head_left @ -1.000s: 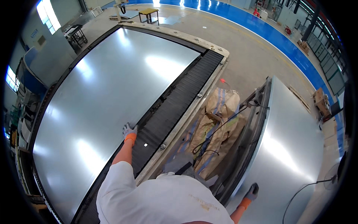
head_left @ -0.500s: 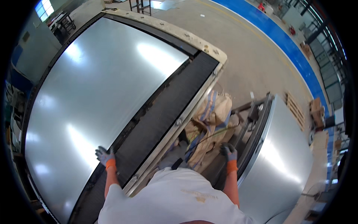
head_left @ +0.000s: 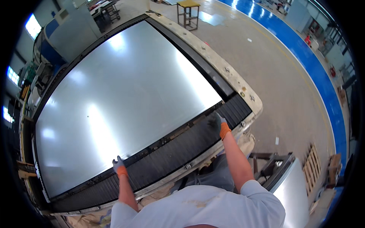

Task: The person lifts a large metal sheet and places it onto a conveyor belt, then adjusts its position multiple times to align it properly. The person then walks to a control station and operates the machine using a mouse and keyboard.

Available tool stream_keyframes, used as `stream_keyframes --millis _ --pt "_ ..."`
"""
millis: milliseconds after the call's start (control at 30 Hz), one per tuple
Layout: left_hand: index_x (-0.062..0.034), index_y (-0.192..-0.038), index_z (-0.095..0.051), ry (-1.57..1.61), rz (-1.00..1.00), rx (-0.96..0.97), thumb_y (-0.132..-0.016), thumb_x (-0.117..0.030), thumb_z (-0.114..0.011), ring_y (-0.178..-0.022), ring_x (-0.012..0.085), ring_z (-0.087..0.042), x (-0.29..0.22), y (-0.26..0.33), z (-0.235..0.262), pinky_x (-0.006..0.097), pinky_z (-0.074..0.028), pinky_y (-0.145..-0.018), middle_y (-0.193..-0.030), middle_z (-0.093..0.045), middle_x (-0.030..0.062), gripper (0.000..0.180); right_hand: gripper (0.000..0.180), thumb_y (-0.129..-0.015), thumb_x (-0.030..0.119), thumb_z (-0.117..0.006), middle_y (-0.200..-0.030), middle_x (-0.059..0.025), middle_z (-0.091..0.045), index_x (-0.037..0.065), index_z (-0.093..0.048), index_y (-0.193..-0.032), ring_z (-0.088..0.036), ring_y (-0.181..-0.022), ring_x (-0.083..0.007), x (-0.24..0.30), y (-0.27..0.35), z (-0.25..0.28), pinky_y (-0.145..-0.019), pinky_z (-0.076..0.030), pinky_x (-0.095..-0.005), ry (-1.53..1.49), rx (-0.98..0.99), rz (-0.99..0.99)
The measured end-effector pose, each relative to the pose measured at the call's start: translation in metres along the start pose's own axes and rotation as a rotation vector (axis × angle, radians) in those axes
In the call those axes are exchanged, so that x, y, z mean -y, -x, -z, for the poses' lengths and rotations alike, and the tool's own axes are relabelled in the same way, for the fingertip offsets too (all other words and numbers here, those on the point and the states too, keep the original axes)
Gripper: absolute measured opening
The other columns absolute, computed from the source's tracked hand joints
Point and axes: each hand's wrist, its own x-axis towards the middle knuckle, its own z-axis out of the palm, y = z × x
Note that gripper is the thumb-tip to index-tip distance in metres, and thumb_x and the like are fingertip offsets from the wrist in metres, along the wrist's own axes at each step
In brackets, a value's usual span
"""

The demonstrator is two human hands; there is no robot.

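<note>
A large shiny metal sheet lies flat on a big machine bed with a black slatted surface. My left hand, in a grey glove with an orange cuff, rests on the sheet's near edge toward the left. My right hand, gloved the same way, presses on the same near edge close to the sheet's right corner. Whether the fingers curl under the edge cannot be made out. I lean over the bed's pale frame.
A second metal sheet lies low at my right beside a dark rack. Wooden pallets sit on the concrete floor. A yellow stool stands beyond the bed. A blue floor strip runs at the right.
My view has swung left onto the machine bed. My right hand came up from the stack at my right to the sheet's near edge; my left hand stays on that edge.
</note>
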Motion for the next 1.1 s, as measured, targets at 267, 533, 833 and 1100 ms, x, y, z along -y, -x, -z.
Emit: stream_keyframes --millis 267,533,833,1100 --pt "-0.0081 -0.123 -0.057 1.273 0.822 0.808 -0.092 -0.048 -0.06 -0.109 0.0325 -0.059 -0.162 0.205 -0.14 0.05 -0.044 -0.099 -0.122 -0.061 0.0165 0.051 0.06 -0.09 0.048 -0.063 -0.112 -0.0197 -0.06 0.002 -0.045 -0.125 -0.063 -0.091 -0.034 0.027 -0.098 -0.028 -0.08 -0.052 -0.0453 -0.044 -0.122 -0.179" --pt "-0.0074 -0.123 -0.046 1.141 0.604 0.837 -0.093 -0.05 -0.054 -0.118 0.0284 -0.051 -0.228 0.201 -0.189 0.045 -0.041 -0.102 -0.13 -0.053 0.0146 0.052 0.021 -0.09 0.028 -0.068 -0.061 -0.0019 -0.053 0.013 -0.057 -0.078 -0.052 -0.051 -0.0139 0.033 -0.121 -0.038 -0.043 -0.042 -0.0311 0.011 -0.102 -0.111" --pt "-0.0002 -0.084 -0.045 0.941 0.084 0.446 -0.088 -0.009 -0.06 -0.067 0.0162 -0.052 -0.224 0.179 -0.251 0.032 -0.05 -0.071 -0.068 -0.051 0.007 0.018 0.018 -0.083 0.017 -0.075 -0.06 -0.0039 -0.057 0.005 -0.062 -0.078 -0.055 -0.045 -0.0181 0.093 -0.123 -0.087 -0.041 -0.043 -0.0335 0.398 -0.113 0.182" --pt "-0.0052 -0.108 -0.063 1.336 0.846 0.667 -0.101 -0.04 -0.043 -0.091 0.0272 -0.06 -0.241 0.18 -0.226 0.049 -0.046 -0.089 -0.086 -0.068 0.0067 0.04 0.046 -0.082 0.032 -0.074 -0.105 -0.015 -0.071 -0.004 -0.067 -0.11 -0.066 -0.095 -0.0247 0.095 -0.165 -0.063 -0.084 -0.05 -0.0377 0.922 0.242 0.215"
